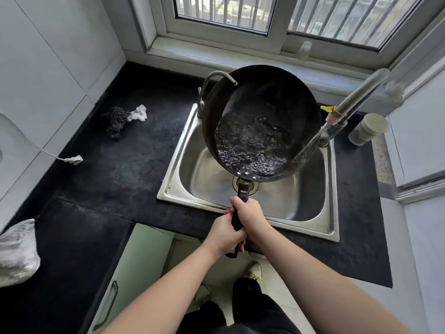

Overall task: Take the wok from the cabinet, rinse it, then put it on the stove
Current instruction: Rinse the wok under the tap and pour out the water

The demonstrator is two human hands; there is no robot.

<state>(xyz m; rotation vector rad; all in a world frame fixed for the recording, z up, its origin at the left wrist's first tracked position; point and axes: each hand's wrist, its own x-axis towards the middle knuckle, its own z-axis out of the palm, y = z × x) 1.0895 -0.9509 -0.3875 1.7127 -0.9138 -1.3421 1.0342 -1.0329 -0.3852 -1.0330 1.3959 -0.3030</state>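
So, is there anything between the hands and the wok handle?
No. Both hands hold the handle directly: the right hand further up, the left hand nearer its end. The wok, with bubbly water inside, hangs tilted over the sink. The stove is not in view.

Counter: you face a dark stone counter (125,169) holding a steel sink (310,220).
Left of sink: scouring pad (115,120) touching a white rag (139,113); white plug (74,160) nearer you.
Far left: plastic bag (16,251).
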